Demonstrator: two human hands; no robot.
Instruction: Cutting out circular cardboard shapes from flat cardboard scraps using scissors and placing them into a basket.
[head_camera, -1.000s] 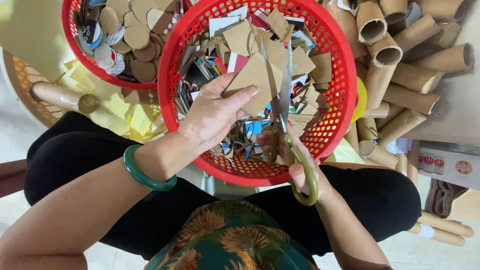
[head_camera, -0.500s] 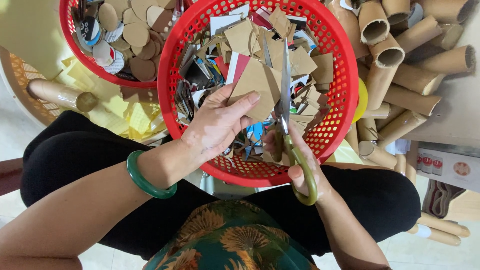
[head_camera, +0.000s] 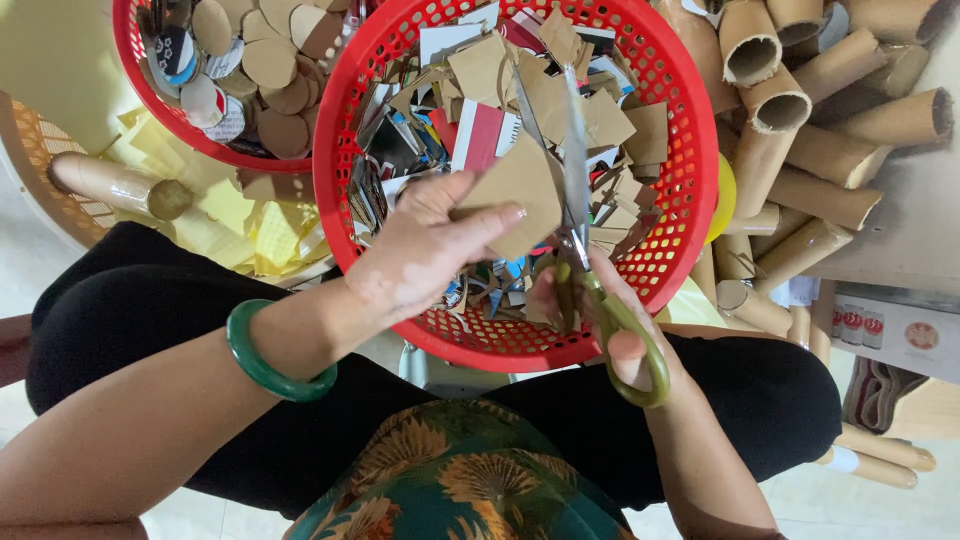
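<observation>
Scissors biting into cardboard over a red basket

Hands meet above the red basket (head_camera: 672, 150), which rests on the person's lap. The left hand (head_camera: 425, 255) comes in from 8 o'clock, palm down, its thumb and fingers pinching a tan cardboard piece (head_camera: 520, 190) by its near edge; the thumb lies flat across the card. A green bangle (head_camera: 268, 362) circles that wrist. The right hand (head_camera: 600, 320) comes up from 5 o'clock, its fingers curled through the olive-green handles of the scissors (head_camera: 577, 190). The blades point toward 12 o'clock, slightly parted, and run along the right edge of the cardboard piece, touching it.

Under the card, the basket is full of scraps (head_camera: 590, 110): tan offcuts, red and white pieces, bits of blue print. They hide the basket's floor. At 11 o'clock from the hands a second red basket (head_camera: 150, 105) holds round cardboard discs (head_camera: 270, 60), some plain brown, some printed. At 9 o'clock a woven tray (head_camera: 40, 160) carries yellow paper trimmings (head_camera: 215, 215) and one cardboard tube (head_camera: 110, 185) lying on its side. From 1 to 3 o'clock, cardboard tubes (head_camera: 800, 120) are piled, most with their open ends facing up or left; a yellow disc (head_camera: 722, 195) sits between them and the basket rim.

At 4 o'clock a flat white box (head_camera: 890, 335) bears small red label marks and a round orange emblem. More tubes (head_camera: 880, 455) lie on the floor below it.
</observation>
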